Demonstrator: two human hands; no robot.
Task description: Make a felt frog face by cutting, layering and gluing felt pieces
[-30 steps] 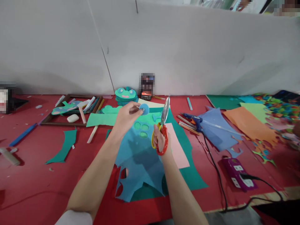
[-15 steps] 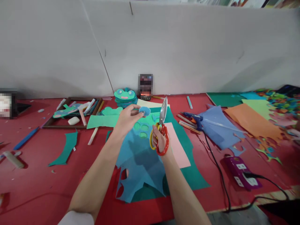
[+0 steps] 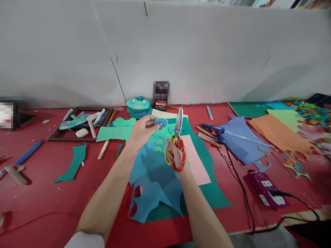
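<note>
Between thumb and fingers, my left hand [image 3: 143, 130] pinches a small blue paper circle [image 3: 161, 122]. My right hand [image 3: 175, 153] grips scissors [image 3: 179, 124] with one red and one yellow handle, their blades pointing up just right of the circle, apart from it. Below both hands lies a blue paper sheet [image 3: 157, 175] with cut-out holes and ragged edges. Several green rounded pieces [image 3: 158, 148] sit on its upper part. A pink sheet [image 3: 196, 162] and a larger dark green sheet [image 3: 216, 193] are beside and under it.
A stack of green frog faces [image 3: 139, 106] stands near the wall beside a phone [image 3: 161, 98]. Left is a wooden frame [image 3: 74, 139] holding markers. Right are a glue gun [image 3: 218, 132], a purple power strip [image 3: 267, 191] with a black cable, and orange paper [image 3: 281, 132] near scraps.
The blue circle in my left hand has tilted and shifted slightly right. The scissors remain upright in my right hand, almost unmoved.
</note>
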